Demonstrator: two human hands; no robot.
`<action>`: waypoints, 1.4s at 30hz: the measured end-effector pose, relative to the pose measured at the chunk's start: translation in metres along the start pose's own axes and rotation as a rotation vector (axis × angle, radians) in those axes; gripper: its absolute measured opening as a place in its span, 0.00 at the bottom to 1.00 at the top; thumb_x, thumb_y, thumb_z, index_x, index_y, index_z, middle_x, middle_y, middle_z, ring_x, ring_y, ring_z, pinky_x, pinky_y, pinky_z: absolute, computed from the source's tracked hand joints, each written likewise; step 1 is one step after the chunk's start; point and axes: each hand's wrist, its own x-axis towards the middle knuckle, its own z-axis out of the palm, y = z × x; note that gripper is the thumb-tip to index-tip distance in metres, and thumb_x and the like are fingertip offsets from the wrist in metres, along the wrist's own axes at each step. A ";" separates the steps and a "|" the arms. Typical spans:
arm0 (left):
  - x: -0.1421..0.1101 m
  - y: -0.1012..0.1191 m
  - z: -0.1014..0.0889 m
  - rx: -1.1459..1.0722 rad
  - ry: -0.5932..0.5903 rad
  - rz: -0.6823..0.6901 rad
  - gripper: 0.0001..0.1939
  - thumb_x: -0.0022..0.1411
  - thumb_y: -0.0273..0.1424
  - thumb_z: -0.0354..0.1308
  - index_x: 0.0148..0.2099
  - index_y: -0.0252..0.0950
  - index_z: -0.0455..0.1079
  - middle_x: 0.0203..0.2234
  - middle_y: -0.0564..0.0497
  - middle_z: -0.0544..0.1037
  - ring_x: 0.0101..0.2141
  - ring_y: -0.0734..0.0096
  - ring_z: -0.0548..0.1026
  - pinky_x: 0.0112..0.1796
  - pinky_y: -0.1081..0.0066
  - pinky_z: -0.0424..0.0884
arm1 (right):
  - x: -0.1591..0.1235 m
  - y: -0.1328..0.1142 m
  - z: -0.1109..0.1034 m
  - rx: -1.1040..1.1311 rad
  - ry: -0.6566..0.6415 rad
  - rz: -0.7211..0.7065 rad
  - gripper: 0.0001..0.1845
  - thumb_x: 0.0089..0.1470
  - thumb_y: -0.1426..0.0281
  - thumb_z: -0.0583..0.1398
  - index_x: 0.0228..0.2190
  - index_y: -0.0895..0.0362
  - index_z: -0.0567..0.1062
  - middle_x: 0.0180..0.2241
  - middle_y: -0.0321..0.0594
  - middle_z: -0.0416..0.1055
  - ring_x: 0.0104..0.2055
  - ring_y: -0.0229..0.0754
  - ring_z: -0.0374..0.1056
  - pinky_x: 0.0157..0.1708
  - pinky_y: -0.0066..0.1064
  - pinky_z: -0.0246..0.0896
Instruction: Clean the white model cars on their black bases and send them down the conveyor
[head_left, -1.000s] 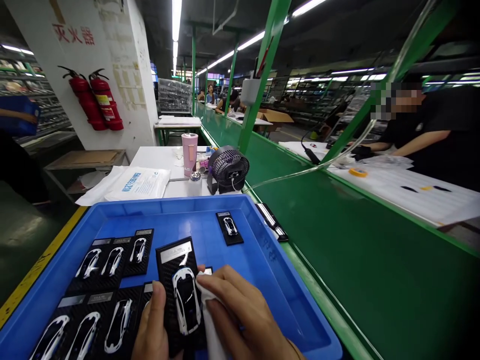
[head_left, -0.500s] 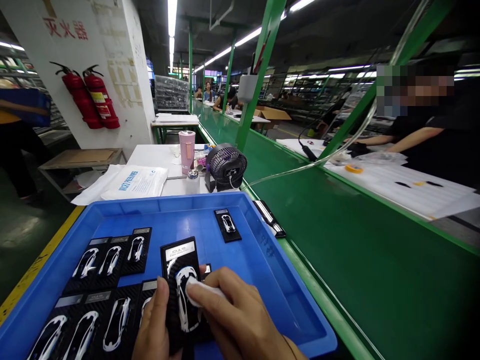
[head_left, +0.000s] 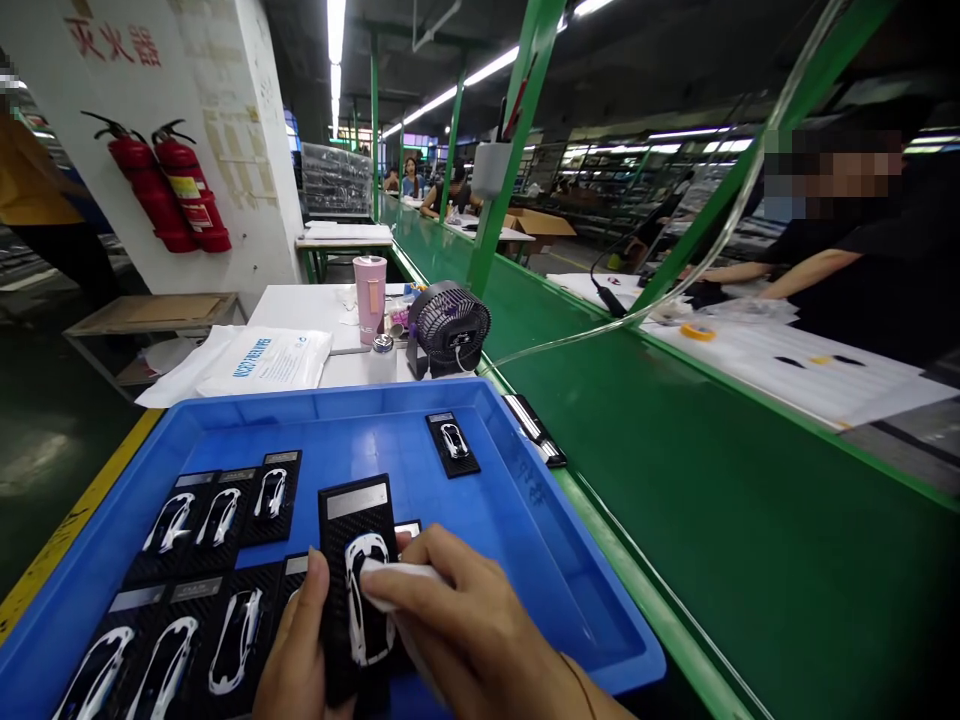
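My left hand (head_left: 296,640) grips a black rectangular plaque (head_left: 341,520) by its sides, tilted up toward me. On the plaque are a silver label and a white-and-black model car (head_left: 367,625). A white cloth (head_left: 394,583) is pinched in my right hand (head_left: 480,620), its folded tip pressed on the car's dark top. Below and around lies a blue tray (head_left: 360,395), where several like plaques (head_left: 275,495) with model cars stand in rows on the left. One more plaque (head_left: 453,445) lies alone near the far right corner. Part of another shows behind my right hand.
Beyond the tray are a small black fan (head_left: 450,325), a pink tumbler (head_left: 370,300) and a white wiper packet (head_left: 266,362). A green conveyor belt (head_left: 675,450) runs along the right. Across it, a person in black works at a white table (head_left: 810,375).
The cloth has shifted slightly left and down over the model car. The plaque has tipped a little, so its label no longer shows readable letters. At far left, a passing person has moved.
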 end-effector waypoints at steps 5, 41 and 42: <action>-0.003 0.011 0.005 -0.060 -0.102 -0.225 0.25 0.50 0.45 0.58 0.44 0.30 0.72 0.34 0.41 0.77 0.41 0.52 0.73 0.40 0.60 0.72 | -0.008 0.010 -0.019 0.007 0.068 0.091 0.19 0.55 0.78 0.52 0.48 0.53 0.63 0.37 0.37 0.64 0.39 0.25 0.61 0.42 0.15 0.58; -0.015 0.035 -0.001 0.508 -0.434 -0.479 0.31 0.58 0.47 0.45 0.43 0.21 0.70 0.25 0.35 0.75 0.24 0.67 0.71 0.27 0.74 0.64 | 0.027 0.030 -0.033 -0.066 -0.203 -0.079 0.19 0.53 0.79 0.51 0.42 0.52 0.74 0.37 0.41 0.61 0.37 0.27 0.59 0.36 0.18 0.55; -0.015 0.036 -0.001 0.509 -0.440 -0.488 0.31 0.58 0.47 0.45 0.43 0.21 0.70 0.26 0.35 0.75 0.25 0.67 0.72 0.28 0.74 0.65 | 0.029 0.031 -0.030 -0.070 -0.191 -0.101 0.20 0.52 0.79 0.51 0.42 0.52 0.75 0.37 0.41 0.61 0.37 0.27 0.59 0.36 0.18 0.55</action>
